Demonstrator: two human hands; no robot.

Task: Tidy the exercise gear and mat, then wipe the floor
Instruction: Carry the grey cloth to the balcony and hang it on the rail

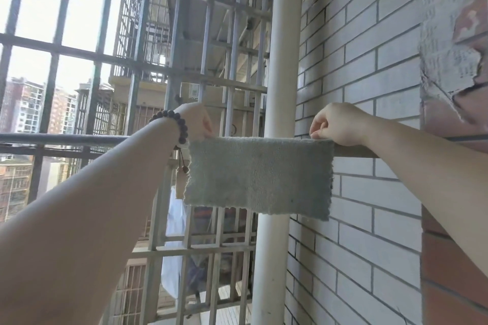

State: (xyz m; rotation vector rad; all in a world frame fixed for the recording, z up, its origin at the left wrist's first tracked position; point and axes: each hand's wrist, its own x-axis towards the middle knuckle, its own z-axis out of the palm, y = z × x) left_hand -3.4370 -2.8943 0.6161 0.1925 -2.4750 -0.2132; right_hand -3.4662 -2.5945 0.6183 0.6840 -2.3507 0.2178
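A grey-green cloth (260,177) hangs draped over a horizontal metal rail (60,139) at chest height. My left hand (196,121), with a dark bead bracelet on the wrist, pinches the cloth's top left corner. My right hand (336,124) pinches the top right corner at the rail. Both arms reach forward and up. The cloth hangs flat, with its lower edge free and frayed.
A metal window grille (148,66) closes off the balcony behind the rail. A white vertical pipe (280,87) runs just behind the cloth. A grey brick wall (369,74) stands at the right, with red tiles at the far right. White and dark laundry (174,245) hangs below.
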